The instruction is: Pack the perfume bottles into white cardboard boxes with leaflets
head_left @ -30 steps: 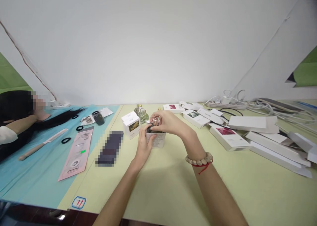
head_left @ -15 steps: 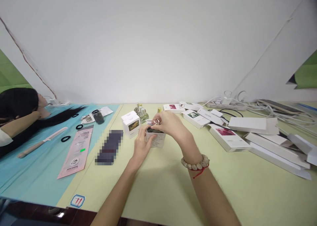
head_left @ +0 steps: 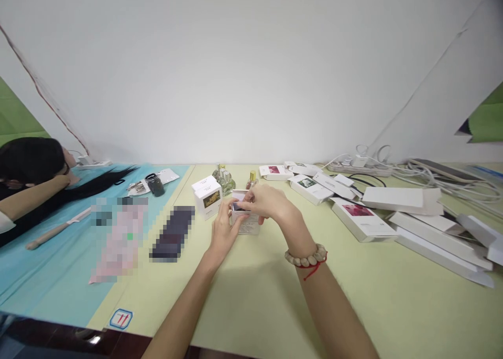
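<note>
One co-worker with long black hair [head_left: 31, 162] at far left, arm resting over a turquoise cloth [head_left: 47, 291]. On the cloth: a long tool with a pale brown handle [head_left: 49, 236] and a dark, round jar [head_left: 156, 186]. Pink flat packet [head_left: 121, 243] partly on the cloth: pixelated, print not readable. Dark rectangular object [head_left: 173, 233] beside it, likewise pixelated. Near the table's front edge, a white label with blue border [head_left: 121, 319]; red mark reads as "11" or "II".

White cube-shaped carton with a yellow-and-dark picture [head_left: 208, 197]: lettering on top and front, too small to read; no brand confirmed. Greenish glass bottles [head_left: 227, 185] behind it.

Left hand [head_left: 223, 232] grips a white open-topped box [head_left: 249, 227] standing on the yellow table, between the hands; its front carries several lines of fine print, illegible. Right hand [head_left: 269, 200], fingers bent over and into the opening; cannot tell whether they hold anything. Gold-capped bottle [head_left: 252, 178] just behind.

Step in hand (judgement): work at the box's mouth. Next move appears to call for a steady left hold and right fingers kept clear of the rim.

Far right: white flat carton with a magenta picture [head_left: 359, 215], print unreadable; white cardboard pieces [head_left: 440, 238].
</note>
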`<state>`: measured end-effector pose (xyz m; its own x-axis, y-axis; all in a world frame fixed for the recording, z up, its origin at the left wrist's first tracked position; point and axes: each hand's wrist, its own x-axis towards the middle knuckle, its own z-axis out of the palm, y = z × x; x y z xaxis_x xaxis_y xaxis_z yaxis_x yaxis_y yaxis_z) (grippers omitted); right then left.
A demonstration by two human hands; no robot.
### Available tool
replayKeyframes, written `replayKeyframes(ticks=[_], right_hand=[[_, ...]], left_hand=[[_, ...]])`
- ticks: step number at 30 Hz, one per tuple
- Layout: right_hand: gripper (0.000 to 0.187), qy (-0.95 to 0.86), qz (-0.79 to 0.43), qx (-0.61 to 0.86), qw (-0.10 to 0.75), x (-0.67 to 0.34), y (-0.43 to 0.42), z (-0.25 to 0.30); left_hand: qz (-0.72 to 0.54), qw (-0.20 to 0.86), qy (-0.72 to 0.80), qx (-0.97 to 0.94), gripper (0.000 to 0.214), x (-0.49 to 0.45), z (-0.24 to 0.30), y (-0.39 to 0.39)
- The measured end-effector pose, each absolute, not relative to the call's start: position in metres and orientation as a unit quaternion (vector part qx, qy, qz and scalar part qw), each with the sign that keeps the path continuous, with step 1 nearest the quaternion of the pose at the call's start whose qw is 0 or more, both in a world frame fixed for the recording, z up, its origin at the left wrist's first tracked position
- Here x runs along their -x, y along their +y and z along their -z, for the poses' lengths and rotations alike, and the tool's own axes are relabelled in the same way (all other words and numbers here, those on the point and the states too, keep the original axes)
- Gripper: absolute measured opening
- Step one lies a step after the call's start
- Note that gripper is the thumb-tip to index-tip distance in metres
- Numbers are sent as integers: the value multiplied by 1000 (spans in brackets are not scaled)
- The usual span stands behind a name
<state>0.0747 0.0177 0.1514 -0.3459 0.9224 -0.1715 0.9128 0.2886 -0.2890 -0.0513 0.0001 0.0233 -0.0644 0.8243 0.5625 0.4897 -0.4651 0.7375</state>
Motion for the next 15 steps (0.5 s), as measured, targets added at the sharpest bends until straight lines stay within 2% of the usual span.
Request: replayKeyframes(ticks=[6, 11, 15], right_hand=[[29, -780, -251, 572, -30, -74, 22, -150], [29, -802, -278, 528, -33, -81, 25, -146], [35, -813, -299, 499, 24, -92, 19, -150]], left_hand=[[-552, 183, 494, -647, 40, 51, -24, 0], [-553, 188, 490, -647, 41, 49, -25, -1], [-548, 180, 489, -654, 40, 49, -25, 0]])
